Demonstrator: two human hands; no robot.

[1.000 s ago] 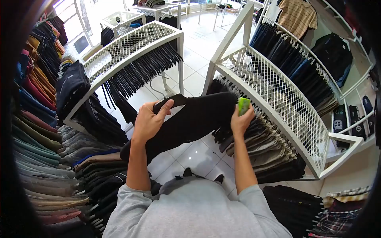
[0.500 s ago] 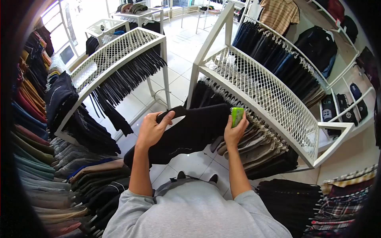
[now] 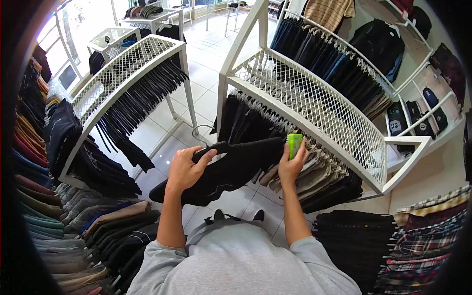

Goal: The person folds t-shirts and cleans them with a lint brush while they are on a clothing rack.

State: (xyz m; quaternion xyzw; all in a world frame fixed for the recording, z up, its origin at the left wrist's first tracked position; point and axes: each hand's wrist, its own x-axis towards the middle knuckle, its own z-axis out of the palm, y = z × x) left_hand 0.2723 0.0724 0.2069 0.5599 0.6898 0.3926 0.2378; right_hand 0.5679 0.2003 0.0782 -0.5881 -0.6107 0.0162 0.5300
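Pinching the black hanger point(image 3: 216, 147) in curled left hand point(image 3: 187, 169), clasping the green brush point(image 3: 295, 143) in closed right hand point(image 3: 291, 167); holding the black garment point(image 3: 250, 158) lengthwise from left hand to just beside the brush.

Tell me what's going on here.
A person in a grey short-sleeved shirt stands near white mesh-topped metal racks. The left hand grips a hooked black hanger, and a black cloth garment spreads from it. The right hand holds a bright green, rectangular brush-like tool by the garment's other end; whether they touch is unclear.
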